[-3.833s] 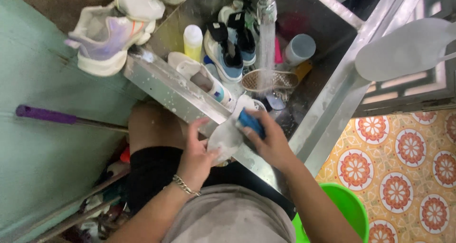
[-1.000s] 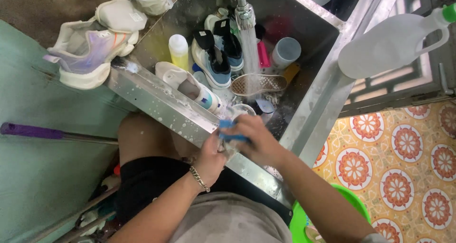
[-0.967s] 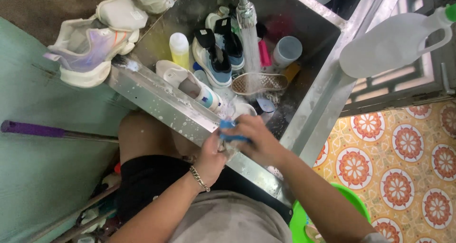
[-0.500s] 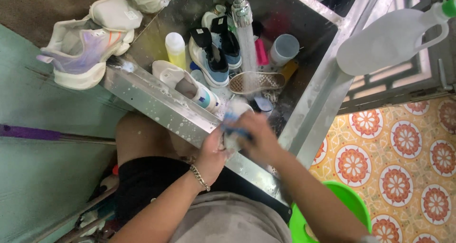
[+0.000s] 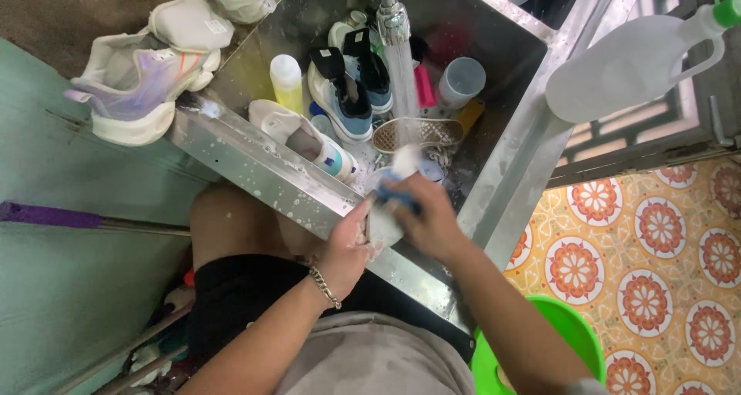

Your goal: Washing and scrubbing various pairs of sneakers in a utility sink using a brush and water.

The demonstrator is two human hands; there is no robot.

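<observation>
My left hand (image 5: pixel 345 244) grips a pale, soapy shoe (image 5: pixel 384 225) over the front rim of a steel sink (image 5: pixel 255 167). My right hand (image 5: pixel 428 217) is closed on a blue brush (image 5: pixel 395 195) and presses it against that shoe; both are blurred. Water runs from a tap (image 5: pixel 392 16) into the sink just beyond my hands.
The sink holds blue-and-white sneakers (image 5: pixel 349 90), a white shoe (image 5: pixel 305 139), an upturned sole (image 5: pixel 417 133), a yellow bottle (image 5: pixel 286 81) and a grey cup (image 5: pixel 461 81). White-and-purple sneakers (image 5: pixel 139 82) sit at its left corner. A white jug (image 5: pixel 629 63) stands right; a green bucket (image 5: pixel 567 341) is below.
My right hand has slid the blue brush back and forth along the shoe, now a little farther up toward the sink. The left hand keeps its hold.
</observation>
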